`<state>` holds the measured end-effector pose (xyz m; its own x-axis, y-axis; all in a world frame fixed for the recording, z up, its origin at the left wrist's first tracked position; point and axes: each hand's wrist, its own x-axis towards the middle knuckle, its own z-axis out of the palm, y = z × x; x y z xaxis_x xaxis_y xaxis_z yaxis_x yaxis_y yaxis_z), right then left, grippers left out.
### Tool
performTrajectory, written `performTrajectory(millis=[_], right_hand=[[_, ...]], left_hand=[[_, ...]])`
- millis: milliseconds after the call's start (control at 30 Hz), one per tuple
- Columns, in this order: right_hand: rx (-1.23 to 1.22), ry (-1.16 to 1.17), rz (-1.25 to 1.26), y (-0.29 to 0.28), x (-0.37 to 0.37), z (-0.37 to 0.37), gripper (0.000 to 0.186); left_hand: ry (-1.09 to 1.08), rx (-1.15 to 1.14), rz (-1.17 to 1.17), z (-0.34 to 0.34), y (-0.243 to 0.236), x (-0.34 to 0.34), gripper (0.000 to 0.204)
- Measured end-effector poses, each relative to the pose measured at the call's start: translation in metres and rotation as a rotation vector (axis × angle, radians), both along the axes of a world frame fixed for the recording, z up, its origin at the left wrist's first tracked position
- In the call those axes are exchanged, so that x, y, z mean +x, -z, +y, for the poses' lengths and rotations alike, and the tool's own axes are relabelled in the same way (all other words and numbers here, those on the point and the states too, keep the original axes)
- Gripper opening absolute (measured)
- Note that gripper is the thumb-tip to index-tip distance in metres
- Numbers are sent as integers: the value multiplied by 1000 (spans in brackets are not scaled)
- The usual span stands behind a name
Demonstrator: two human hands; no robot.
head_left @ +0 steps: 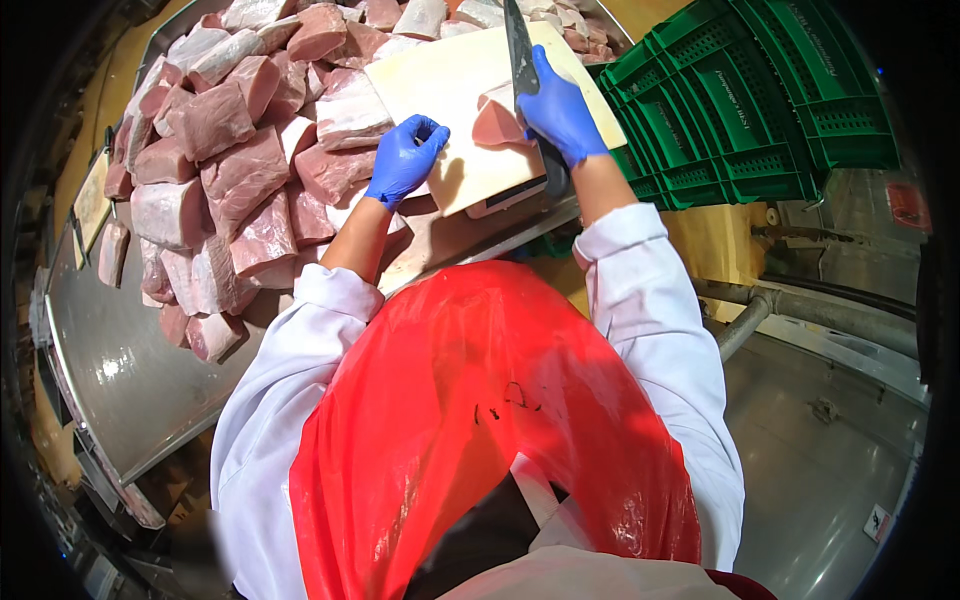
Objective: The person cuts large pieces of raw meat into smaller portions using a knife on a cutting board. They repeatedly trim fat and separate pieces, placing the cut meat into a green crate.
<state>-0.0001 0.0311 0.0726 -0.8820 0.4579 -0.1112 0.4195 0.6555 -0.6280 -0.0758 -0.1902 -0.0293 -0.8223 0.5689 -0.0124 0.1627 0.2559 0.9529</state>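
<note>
My right hand (563,112), in a blue glove, grips a knife (520,52) with a dark handle. Its long blade points away from me over a pale cutting board (425,85). Just left of the blade, a piece of pink meat with a white fat layer (495,120) lies on the board, partly hidden by the knife and hand. At the board's left edge, my left hand (405,160), also blue-gloved, is closed with curled fingers, and nothing shows in it. Beyond it, a large heap of meat pieces (245,190) fills the left and far side.
A steel table (120,350) carries the heap. Green plastic crates (740,110) stand at the right, close to my right hand. Under the board's near edge shows a device with a dark panel (505,195). A metal pipe rail (750,325) runs at my right.
</note>
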Motion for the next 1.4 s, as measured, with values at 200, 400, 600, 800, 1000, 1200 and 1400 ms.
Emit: performTrajectory(millis=[200, 400, 600, 800, 1000, 1200, 1400], right_hand=[[313, -70, -175, 15, -18, -20, 74], [373, -127, -364, 0, 117, -104, 80], [87, 14, -172, -34, 185, -98, 79], [-103, 169, -68, -42, 94, -53, 77], [224, -5, -53, 25, -34, 18, 72], [202, -147, -374, -21, -38, -26, 55], [312, -262, -334, 1, 17, -30, 69]], left_hand=[[-14, 78, 59, -20, 12, -9, 19], [-121, 232, 32, -19, 20, -27, 22], [-57, 99, 73, 40, -3, -29, 56], [144, -345, 189, 82, -7, -42, 44], [80, -243, 252, 78, 2, -27, 36], [-74, -158, 391, 69, 16, -18, 32], [-76, -179, 375, 77, 14, -11, 33]])
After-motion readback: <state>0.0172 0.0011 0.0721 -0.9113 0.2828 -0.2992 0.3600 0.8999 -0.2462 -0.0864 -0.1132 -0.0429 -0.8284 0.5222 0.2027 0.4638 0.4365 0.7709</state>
